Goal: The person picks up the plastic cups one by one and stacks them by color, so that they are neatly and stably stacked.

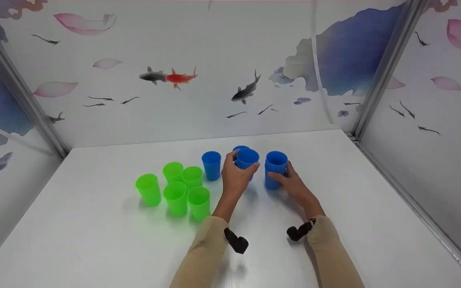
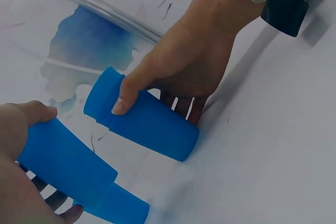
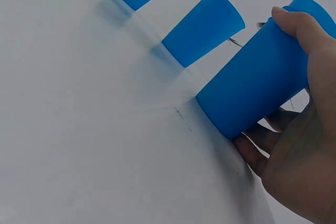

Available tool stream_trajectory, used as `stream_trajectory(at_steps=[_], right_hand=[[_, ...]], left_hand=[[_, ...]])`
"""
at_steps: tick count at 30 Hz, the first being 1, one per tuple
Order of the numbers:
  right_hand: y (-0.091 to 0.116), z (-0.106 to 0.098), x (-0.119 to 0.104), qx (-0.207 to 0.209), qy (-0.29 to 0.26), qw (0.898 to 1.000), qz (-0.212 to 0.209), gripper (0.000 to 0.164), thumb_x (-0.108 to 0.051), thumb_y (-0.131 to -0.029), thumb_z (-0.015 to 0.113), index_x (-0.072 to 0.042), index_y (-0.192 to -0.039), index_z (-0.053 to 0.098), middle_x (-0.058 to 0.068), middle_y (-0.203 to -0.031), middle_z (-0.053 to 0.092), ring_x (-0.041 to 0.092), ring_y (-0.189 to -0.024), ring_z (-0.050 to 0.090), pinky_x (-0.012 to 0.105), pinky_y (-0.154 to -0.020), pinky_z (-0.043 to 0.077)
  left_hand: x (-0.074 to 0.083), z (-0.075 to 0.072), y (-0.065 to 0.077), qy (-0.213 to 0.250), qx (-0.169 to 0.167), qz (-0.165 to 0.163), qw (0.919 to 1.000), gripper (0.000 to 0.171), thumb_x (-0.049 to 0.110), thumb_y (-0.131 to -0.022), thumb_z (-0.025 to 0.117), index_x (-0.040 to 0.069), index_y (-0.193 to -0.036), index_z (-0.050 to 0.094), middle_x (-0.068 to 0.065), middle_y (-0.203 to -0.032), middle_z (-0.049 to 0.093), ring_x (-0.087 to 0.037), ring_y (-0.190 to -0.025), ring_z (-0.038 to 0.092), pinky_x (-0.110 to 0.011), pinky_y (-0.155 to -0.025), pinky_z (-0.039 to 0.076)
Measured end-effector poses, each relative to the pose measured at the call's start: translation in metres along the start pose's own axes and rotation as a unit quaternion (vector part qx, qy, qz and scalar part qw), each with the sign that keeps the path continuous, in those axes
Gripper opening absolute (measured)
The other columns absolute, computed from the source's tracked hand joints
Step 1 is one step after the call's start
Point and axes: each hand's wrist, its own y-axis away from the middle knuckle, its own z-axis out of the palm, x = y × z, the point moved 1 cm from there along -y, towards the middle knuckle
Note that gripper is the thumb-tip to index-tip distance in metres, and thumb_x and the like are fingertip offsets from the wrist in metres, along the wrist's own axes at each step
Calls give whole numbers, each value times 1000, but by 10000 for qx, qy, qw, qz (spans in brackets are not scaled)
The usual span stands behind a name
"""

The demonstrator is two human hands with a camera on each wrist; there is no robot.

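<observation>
My left hand (image 1: 236,176) grips a blue cup (image 1: 247,157) round its side, lifted above the table. Behind it, another blue cup (image 1: 240,148) shows only its rim in the head view; more of that standing cup (image 3: 205,31) appears in the right wrist view. To the right, my right hand (image 1: 294,185) holds a stack of blue cups (image 1: 273,178), one nested in another, upright on the table. Its thumb lies across the stack near the upper rim in the left wrist view. Left of my left hand stands a single blue cup (image 1: 212,166).
Several green cups stand in a group on the left, among them a front green cup (image 1: 199,203) near my left wrist and an outer green cup (image 1: 149,190). The white table (image 1: 94,240) meets a patterned back wall (image 1: 198,116) and a right side wall (image 1: 422,160).
</observation>
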Motion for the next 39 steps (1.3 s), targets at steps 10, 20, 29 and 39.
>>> stream_trajectory(at_steps=[10,20,29,39], right_hand=[[0,0,-2,36,27,9998,197,119,-76,-80,63,-26,-162,-8,11,-171,3,39,-157,2,66,-123,7],[3,0,-3,34,75,9996,259,121,-82,-75,61,-32,-161,-7,6,-171,4,38,-158,3,68,-122,7],[2,0,-2,-48,-6,10000,-53,109,-75,-83,60,-32,-161,-3,8,-170,10,38,-157,8,65,-123,12],[3,-2,-2,-53,194,9998,-18,118,-84,-76,58,-32,-161,-6,6,-171,6,37,-158,5,65,-123,10]], left_hand=[[28,3,-3,-326,-150,87,9993,71,30,-87,78,10,-146,44,-13,-149,52,-32,-138,51,-47,-112,46],[52,8,-6,-632,-573,456,9953,72,32,-87,79,10,-146,44,-14,-147,52,-31,-137,50,-47,-111,48],[65,12,-10,-509,-895,654,9925,73,37,-88,77,11,-147,44,-13,-147,53,-30,-136,53,-48,-109,49],[68,20,-17,62,-1194,393,9920,75,39,-88,76,15,-150,41,-12,-151,49,-31,-139,49,-51,-110,47]])
